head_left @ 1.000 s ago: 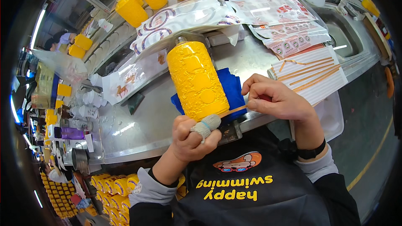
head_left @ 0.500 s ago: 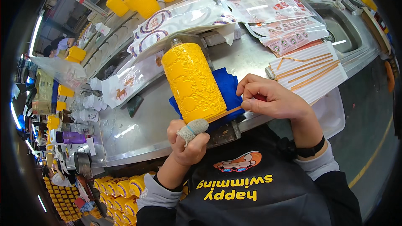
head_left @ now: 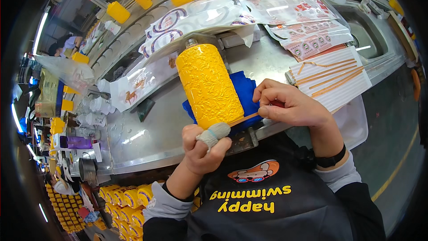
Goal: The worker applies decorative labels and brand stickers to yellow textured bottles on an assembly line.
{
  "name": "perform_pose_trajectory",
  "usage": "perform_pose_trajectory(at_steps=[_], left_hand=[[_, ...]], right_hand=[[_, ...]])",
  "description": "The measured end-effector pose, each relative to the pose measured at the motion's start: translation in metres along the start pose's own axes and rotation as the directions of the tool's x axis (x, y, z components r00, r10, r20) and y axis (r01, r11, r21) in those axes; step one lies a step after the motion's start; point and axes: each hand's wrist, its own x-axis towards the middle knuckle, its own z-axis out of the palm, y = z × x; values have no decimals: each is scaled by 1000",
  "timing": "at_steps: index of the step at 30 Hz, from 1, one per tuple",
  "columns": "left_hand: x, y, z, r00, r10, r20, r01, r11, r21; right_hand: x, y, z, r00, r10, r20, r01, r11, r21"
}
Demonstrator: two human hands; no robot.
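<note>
Yellow bottle point(head_left: 208, 85) meets curled left hand point(head_left: 201, 149) — right hand point(head_left: 292, 105) pinches strip point(head_left: 245, 119).

A long desk of shiny stainless steel point(head_left: 142, 149) runs across the room, its edges bowed by the lens, with bright streaks of reflected light on its top. At its right end sits a rounded rectangular metal sink point(head_left: 372, 35), with a curved white tap point(head_left: 366, 0) by its far side. Behind the desk curves a conveyor of overlapping grey crescent plates point(head_left: 113, 49). A painted yellow line point(head_left: 394, 178) crosses the dark grey-green floor point(head_left: 390, 120). White tube lights point(head_left: 41, 31) glow along the dim left side.
</note>
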Motion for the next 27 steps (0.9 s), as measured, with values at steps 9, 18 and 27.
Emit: perform_pose_trajectory(at_steps=[9, 18, 27], left_hand=[[-16, -3, 12, 981, -88, -173, 91, 996, 11], [-12, -6, 8, 995, -13, -96, 13, 1000, -3], [3, -4, 1, 1000, 24, 18, -24, 1000, -9]], right_hand=[[4, -1, 4, 1000, -17, 20, 16, 999, 49], [6, 1, 7, 1000, -4, 10, 4, 999, 38], [8, 10, 10, 994, -106, -38, 106, 994, -2]])
